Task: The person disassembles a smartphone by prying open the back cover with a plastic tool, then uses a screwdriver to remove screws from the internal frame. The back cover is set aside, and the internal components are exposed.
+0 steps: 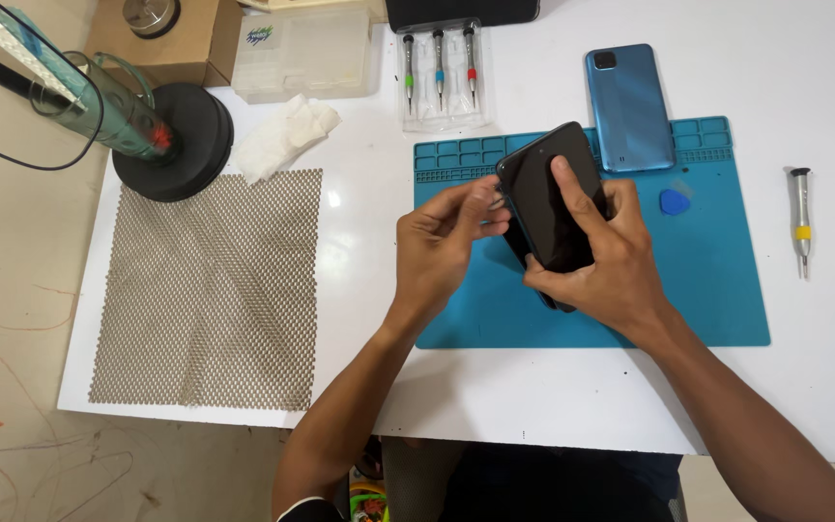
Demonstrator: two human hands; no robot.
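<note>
My right hand point(603, 261) grips a black smartphone point(555, 198), holding it tilted above the blue work mat point(717, 290), with the index finger lying across its dark screen. My left hand point(442, 242) is at the phone's left edge, its fingertips pinching a small thin metal piece against that edge; what the piece is cannot be made out. A blue phone back cover point(630, 106) lies flat at the mat's top edge. Beside it on the mat sits a small blue triangular pick point(675, 202).
A silver screwdriver with a yellow band point(801, 222) lies right of the mat. Three screwdrivers in a clear case point(440, 72) stand behind it. A crumpled white cloth point(285, 135), a grey mesh pad point(210, 285), a black round lamp base point(181, 145) and a cardboard box point(171, 39) occupy the left.
</note>
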